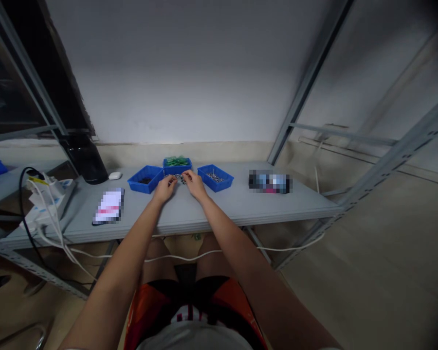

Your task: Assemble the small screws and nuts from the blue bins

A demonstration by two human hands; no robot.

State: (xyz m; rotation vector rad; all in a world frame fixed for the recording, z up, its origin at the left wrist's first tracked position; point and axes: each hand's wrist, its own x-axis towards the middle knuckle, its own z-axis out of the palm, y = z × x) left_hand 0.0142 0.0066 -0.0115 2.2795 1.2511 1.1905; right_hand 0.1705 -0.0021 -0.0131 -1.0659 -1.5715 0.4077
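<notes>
My left hand point(165, 188) and my right hand point(194, 183) meet over a small pile of shiny metal parts point(178, 178) on the grey table point(219, 206). Both hands pinch at these parts with curled fingers; what exactly each holds is too small to tell. Just beyond the hands stands a blue tray with green pieces point(177, 165). A blue tray with dark parts point(145, 179) sits to the left, and a blue tray with small metal pieces point(215, 177) sits to the right.
A blurred phone-like object point(108, 206) lies at the left, a blurred dark object point(270, 182) at the right. A power strip with white cables point(45, 199), a black cylinder point(85, 160) and a white earbud case point(114, 175) stand at the far left. Metal rack posts point(299, 97) frame the table.
</notes>
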